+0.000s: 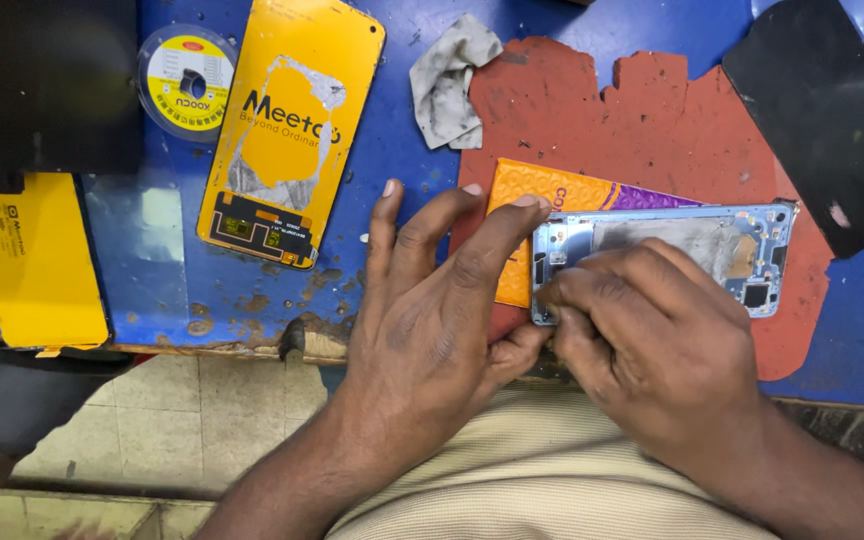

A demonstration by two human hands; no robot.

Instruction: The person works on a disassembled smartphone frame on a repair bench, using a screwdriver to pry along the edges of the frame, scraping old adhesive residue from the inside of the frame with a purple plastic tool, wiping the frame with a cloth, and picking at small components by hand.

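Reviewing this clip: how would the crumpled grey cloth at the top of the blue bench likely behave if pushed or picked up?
The crumpled grey cloth looks limp: its folds suggest it would droop and bunch rather than hold shape. Probably light, since it is thin and small beside the yellow rectangular card. Pushed, it would likely drag and wrinkle rather than slide cleanly on the scuffed blue bench top; no risk of rolling.

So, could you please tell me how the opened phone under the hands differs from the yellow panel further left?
The opened phone is silvery-blue, lies crosswise on the red mat, and both hands touch it. The yellow panel lies nearly lengthwise on the blue table, untouched. Both are flat, phone-shaped rectangles.
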